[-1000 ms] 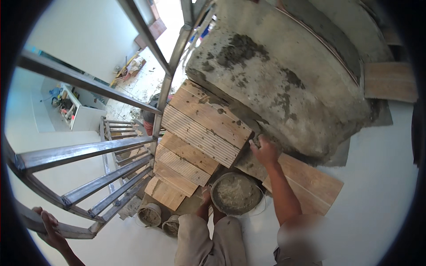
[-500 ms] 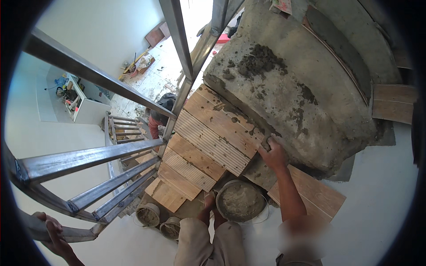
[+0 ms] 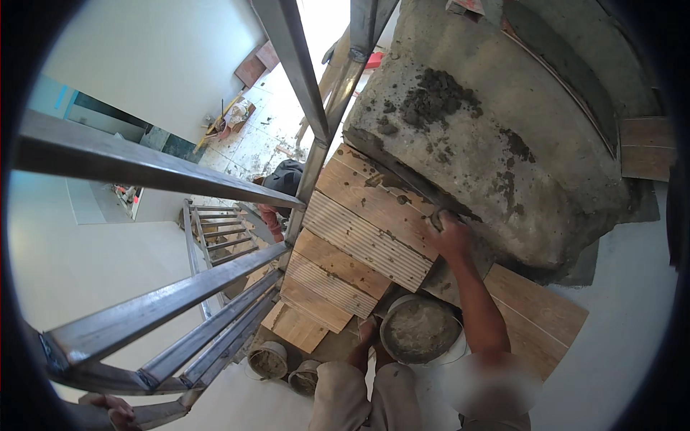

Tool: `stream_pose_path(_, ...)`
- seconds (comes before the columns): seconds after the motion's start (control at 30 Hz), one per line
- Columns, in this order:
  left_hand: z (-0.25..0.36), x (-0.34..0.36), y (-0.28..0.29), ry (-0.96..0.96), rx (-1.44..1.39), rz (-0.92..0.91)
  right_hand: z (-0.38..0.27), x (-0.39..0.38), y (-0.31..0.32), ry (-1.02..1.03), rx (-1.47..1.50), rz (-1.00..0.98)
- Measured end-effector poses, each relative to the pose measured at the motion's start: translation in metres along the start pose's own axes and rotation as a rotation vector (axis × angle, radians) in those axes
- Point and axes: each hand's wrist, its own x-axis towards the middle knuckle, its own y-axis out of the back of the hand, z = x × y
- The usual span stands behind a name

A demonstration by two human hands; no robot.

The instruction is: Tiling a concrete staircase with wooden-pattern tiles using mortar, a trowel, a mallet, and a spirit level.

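At the lower left, my left hand (image 3: 115, 412) is closed around the curved metal handrail (image 3: 154, 412). My right hand (image 3: 451, 235) is at the right end of the upper wood-look tile (image 3: 374, 188), beside the base of the rough cement step. Its fingers curl around a small dark grey lump of mortar (image 3: 435, 218), partly hidden by the hand. Mortar crumbs dot this tile and its upper edge. Below it lie a ribbed strip (image 3: 366, 240) and more wood-look treads (image 3: 338, 264), stepping downward.
A large bucket of mortar (image 3: 420, 329) stands by my feet, with two smaller buckets (image 3: 267, 360) to its left. Loose tiles (image 3: 535, 316) lie at right. Metal railing bars (image 3: 172, 284) cross the left side. Beyond them, a person (image 3: 282, 183) works lower down. Loose mortar (image 3: 438, 100) sits on the cement step.
The view has shifted, so the stairs sit further right and lower. My right hand has moved slightly up along the tile's edge. My left hand stays on the handrail.
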Motion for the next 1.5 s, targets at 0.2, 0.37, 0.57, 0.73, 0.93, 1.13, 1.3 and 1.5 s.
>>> stream_pose_path(0.2,-0.011,-0.004,-0.006,0.078,-0.021,-0.002,-0.04,-0.004,-0.024,0.135,0.018,0.139)
stream_pose_path(0.37,-0.024,-0.005,-0.016,0.105,-0.053,0.01,-0.092,0.047,-0.074,0.108,0.042,0.002)
stream_pose_path(0.57,-0.024,0.009,-0.011,0.106,-0.033,-0.018,-0.113,0.095,-0.054,-0.126,0.211,-0.179)
stream_pose_path(0.73,-0.023,0.036,0.008,0.093,-0.003,-0.061,-0.089,0.052,-0.052,-0.096,0.357,-0.063)
stream_pose_path(0.93,-0.014,0.024,0.006,0.117,-0.047,-0.071,-0.115,0.079,-0.055,-0.182,0.185,-0.388)
stream_pose_path(1.13,-0.014,0.015,0.017,0.162,-0.073,-0.088,-0.107,0.079,-0.043,-0.128,0.174,-0.262)
stream_pose_path(1.3,-0.001,-0.002,0.025,0.225,-0.072,-0.073,-0.094,0.031,-0.028,-0.183,0.305,-0.134)
stream_pose_path(1.5,0.021,0.0,-0.02,0.161,-0.099,0.049,-0.143,0.037,-0.058,-0.221,0.451,-0.283)
